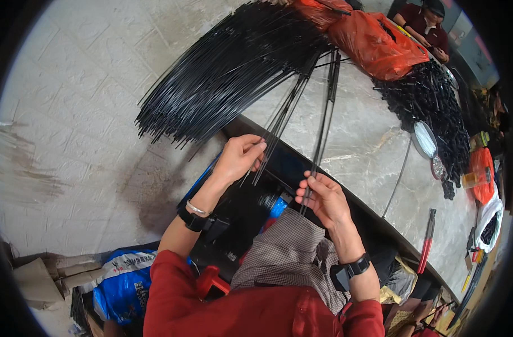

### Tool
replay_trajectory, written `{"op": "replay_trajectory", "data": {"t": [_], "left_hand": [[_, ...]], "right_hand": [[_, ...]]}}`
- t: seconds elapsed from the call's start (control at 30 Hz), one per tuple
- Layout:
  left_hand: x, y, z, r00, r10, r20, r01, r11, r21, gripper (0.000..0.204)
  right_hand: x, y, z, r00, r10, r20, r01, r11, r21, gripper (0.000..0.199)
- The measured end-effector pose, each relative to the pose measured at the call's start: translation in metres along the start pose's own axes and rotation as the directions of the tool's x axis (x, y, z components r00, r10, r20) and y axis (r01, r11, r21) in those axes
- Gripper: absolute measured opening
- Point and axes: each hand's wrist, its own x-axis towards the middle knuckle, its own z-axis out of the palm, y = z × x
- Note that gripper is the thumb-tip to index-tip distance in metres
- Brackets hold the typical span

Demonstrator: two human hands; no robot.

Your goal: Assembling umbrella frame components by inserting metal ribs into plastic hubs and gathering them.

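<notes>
Thin black rods (287, 112) run from the big pile down to my left hand (242, 158), whose thumb and fingers are closed on them near their lower ends. Another few black rods (325, 123) slant over the table edge into my right hand (322, 196). Its thumb presses them against the curled fingers. Both small bunches overhang the near edge of the grey table (360, 146). At the upper left lies the large fanned pile of black rods (211, 73), its ends sticking out past the table.
Orange-red plastic bags (374, 45) sit behind a heap of short black pieces (430, 106). Red-handled pliers (427, 247) and an oval dish (424, 139) lie on the right. A person (428, 25) sits at the far right. A blue sack (124, 286) stands at the lower left.
</notes>
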Motion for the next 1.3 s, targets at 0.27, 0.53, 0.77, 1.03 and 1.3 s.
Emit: {"op": "replay_trajectory", "data": {"t": [0.27, 0.53, 0.77, 1.03, 1.3], "left_hand": [[0.0, 0.001, -0.005, 1.0, 0.025, -0.009, -0.025, 0.999, 0.048, 0.019], [0.002, 0.005, -0.006, 0.999, -0.047, -0.013, 0.047, 0.996, 0.079, 0.017], [0.002, 0.001, -0.004, 0.997, 0.051, -0.052, -0.045, 0.994, 0.099, 0.02], [0.0, 0.007, -0.006, 0.997, -0.034, -0.064, 0.044, 0.987, 0.153, 0.018], [-0.001, -0.001, -0.008, 0.998, -0.007, -0.068, 0.014, 0.996, 0.091, 0.02]], "right_hand": [[0.007, 0.001, -0.007, 0.997, 0.078, 0.02, -0.078, 0.997, 0.017, 0.017], [0.038, 0.013, 0.038, 0.988, 0.101, 0.119, -0.105, 0.994, 0.029, 0.026], [0.055, 0.02, 0.051, 0.981, 0.112, 0.162, -0.12, 0.992, 0.041, 0.029], [0.064, 0.026, 0.058, 0.971, 0.129, 0.199, -0.134, 0.991, 0.008, 0.019], [0.058, 0.022, 0.056, 0.968, 0.124, 0.22, -0.132, 0.991, 0.023, 0.014]]}}
